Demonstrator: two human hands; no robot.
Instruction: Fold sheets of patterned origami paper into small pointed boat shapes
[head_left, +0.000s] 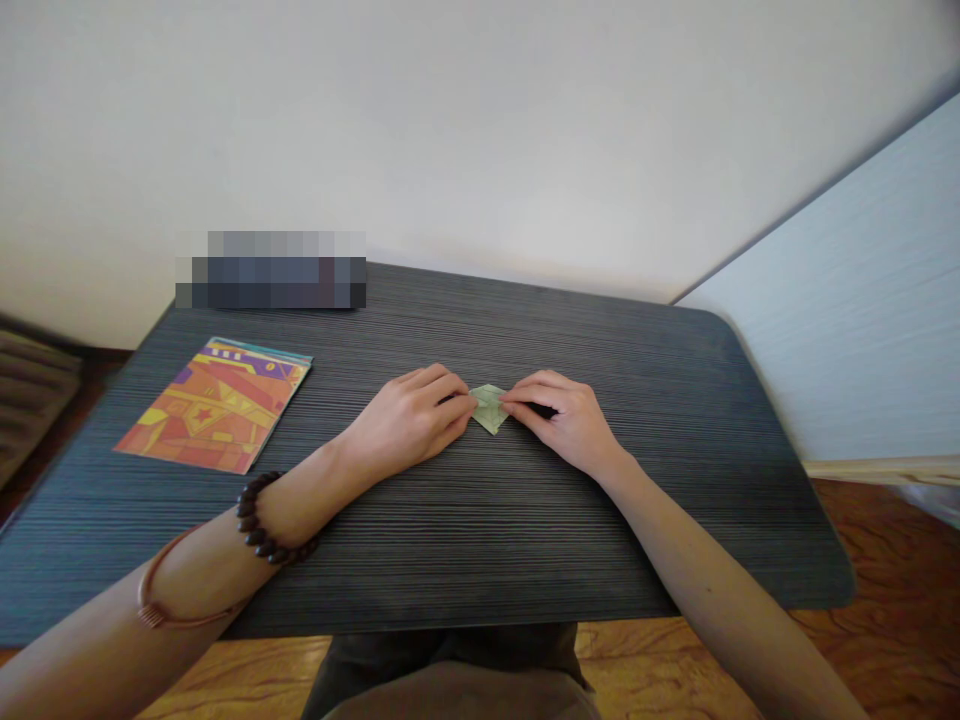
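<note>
A small folded piece of pale green paper (489, 407) lies in the middle of the dark striped table (465, 540). My left hand (409, 420) rests on the table just left of it, fingers curled and pressed together on the paper's left edge. My right hand (562, 415) sits on the other side, its fingertips pinching the paper's right edge. Both hands hold the paper flat against the tabletop. A bead bracelet and a thin bangle circle my left wrist.
A stack of colourful patterned paper sheets (216, 404) lies at the table's left. A blurred dark object (271, 270) stands at the back left edge. A white wall is behind, a pale panel (855, 330) at the right, wooden floor below.
</note>
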